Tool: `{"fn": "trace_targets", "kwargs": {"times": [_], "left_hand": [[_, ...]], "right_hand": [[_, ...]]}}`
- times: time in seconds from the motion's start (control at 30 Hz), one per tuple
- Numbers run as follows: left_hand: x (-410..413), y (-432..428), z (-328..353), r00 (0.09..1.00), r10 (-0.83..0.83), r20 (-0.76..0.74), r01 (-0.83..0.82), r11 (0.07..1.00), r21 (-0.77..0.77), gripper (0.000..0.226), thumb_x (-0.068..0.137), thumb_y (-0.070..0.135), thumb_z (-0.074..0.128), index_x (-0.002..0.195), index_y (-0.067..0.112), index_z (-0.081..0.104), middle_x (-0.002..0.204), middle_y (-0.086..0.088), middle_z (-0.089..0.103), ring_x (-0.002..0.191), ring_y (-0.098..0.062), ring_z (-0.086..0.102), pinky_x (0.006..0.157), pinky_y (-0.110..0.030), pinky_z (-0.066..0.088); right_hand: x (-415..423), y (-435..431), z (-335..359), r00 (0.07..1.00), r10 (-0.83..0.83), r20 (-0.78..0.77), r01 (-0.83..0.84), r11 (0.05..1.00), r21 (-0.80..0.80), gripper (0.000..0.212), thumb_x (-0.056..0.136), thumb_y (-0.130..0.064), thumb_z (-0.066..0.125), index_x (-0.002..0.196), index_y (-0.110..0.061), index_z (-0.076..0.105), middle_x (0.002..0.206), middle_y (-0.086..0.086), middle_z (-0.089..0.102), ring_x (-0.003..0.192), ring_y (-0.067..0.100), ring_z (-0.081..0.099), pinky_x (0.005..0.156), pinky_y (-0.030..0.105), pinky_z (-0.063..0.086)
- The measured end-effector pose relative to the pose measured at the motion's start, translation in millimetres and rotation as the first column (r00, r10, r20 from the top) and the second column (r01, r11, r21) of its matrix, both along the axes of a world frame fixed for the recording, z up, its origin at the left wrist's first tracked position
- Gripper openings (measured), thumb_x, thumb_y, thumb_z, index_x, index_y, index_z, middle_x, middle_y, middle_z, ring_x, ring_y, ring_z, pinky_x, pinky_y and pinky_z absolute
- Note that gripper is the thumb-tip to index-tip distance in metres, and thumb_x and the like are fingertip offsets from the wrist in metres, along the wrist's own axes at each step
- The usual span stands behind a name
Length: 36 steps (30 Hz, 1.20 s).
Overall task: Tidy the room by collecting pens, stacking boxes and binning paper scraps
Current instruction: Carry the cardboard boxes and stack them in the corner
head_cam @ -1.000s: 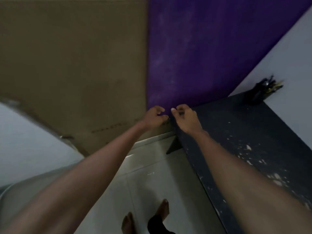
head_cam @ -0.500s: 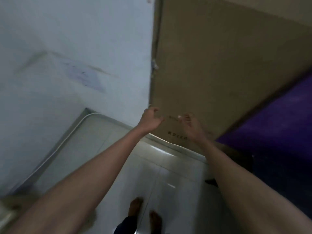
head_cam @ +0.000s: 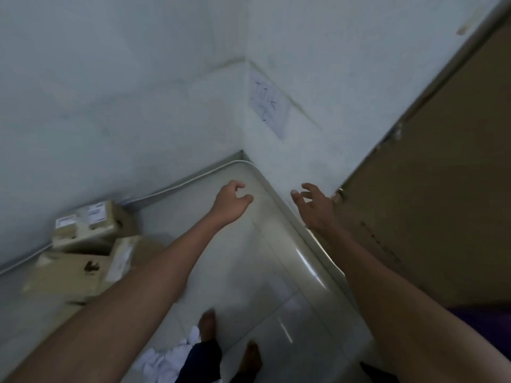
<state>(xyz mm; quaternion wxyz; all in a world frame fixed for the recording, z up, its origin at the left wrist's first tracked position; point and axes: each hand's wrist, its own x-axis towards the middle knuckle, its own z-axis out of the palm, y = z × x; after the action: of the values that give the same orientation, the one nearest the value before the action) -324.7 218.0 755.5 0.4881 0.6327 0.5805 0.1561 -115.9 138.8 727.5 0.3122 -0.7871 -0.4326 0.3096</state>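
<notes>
Nearest the camera, two bare feet (head_cam: pixel 207 324) stand on the pale tiled floor (head_cam: pixel 249 272). A crumpled white mass (head_cam: pixel 166 360), possibly paper scraps, lies just beside the left foot; blur prevents a firm identification.

Both forearms extend forward over the floor. At the left, the lower cardboard box (head_cam: pixel 74 275) sits on the floor against the wall, and the upper cardboard box (head_cam: pixel 91 225) rests on it, tilted and offset toward the wall.

The left hand (head_cam: pixel 231 201) is empty, fingers loosely curled with thumb and fingers apart. The right hand (head_cam: pixel 315 208) is also empty, fingers spread and slightly bent, near the lower corner of the large cardboard sheet (head_cam: pixel 442 203) that leans against the right wall.

Beyond the hands, a white cable (head_cam: pixel 179 185) follows the wall base into the corner. A paper sheet (head_cam: pixel 269 109) with dark marks is fixed to the wall above
</notes>
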Motion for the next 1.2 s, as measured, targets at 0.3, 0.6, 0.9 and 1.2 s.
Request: {"fn": "trace_targets", "kwargs": {"times": [0.3, 0.6, 0.9, 1.2], "left_hand": [[-133, 44, -18, 0.962, 0.268, -0.053, -0.270, 0.962, -0.040, 0.039, 0.087, 0.026, 0.062, 0.125, 0.016, 0.056, 0.135, -0.008, 0.053, 0.126, -0.021, 0.049, 0.093, -0.025, 0.034], [-244, 98, -32, 0.876, 0.480, -0.042, -0.481, 0.874, -0.061, 0.031, 0.088, 0.020, 0.062, 0.118, 0.013, 0.058, 0.126, -0.013, 0.059, 0.116, -0.027, 0.056, 0.095, -0.033, 0.042], [-287, 120, -43, 0.822, 0.566, -0.063, -0.569, 0.821, -0.050, 0.035, 0.092, 0.022, 0.054, 0.125, 0.012, 0.056, 0.127, -0.009, 0.057, 0.117, -0.025, 0.053, 0.094, -0.032, 0.040], [-286, 113, -58, 0.748, 0.662, -0.037, -0.662, 0.741, -0.111, 0.038, 0.092, 0.018, 0.054, 0.129, 0.010, 0.053, 0.125, -0.008, 0.055, 0.114, -0.024, 0.053, 0.100, -0.038, 0.044]], "right_hand": [[-91, 73, -6, 0.979, 0.201, 0.001, -0.201, 0.979, -0.015, 0.059, 0.090, -0.056, 0.051, 0.136, -0.020, 0.045, 0.131, 0.009, 0.058, 0.103, 0.021, 0.061, 0.094, 0.035, 0.046], [-172, 163, -13, 0.952, 0.305, -0.013, -0.305, 0.952, -0.006, 0.058, 0.088, -0.055, 0.055, 0.134, -0.019, 0.048, 0.127, 0.008, 0.061, 0.091, 0.015, 0.060, 0.088, 0.030, 0.047], [-213, 220, -47, 0.907, 0.421, 0.021, -0.419, 0.906, -0.052, 0.060, 0.085, -0.061, 0.053, 0.130, -0.021, 0.051, 0.121, 0.006, 0.065, 0.081, 0.012, 0.061, 0.082, 0.026, 0.044], [-253, 244, -67, 0.846, 0.533, -0.034, -0.534, 0.842, -0.082, 0.059, 0.084, -0.063, 0.053, 0.126, -0.023, 0.053, 0.119, 0.004, 0.066, 0.085, 0.012, 0.062, 0.084, 0.028, 0.046]]}}
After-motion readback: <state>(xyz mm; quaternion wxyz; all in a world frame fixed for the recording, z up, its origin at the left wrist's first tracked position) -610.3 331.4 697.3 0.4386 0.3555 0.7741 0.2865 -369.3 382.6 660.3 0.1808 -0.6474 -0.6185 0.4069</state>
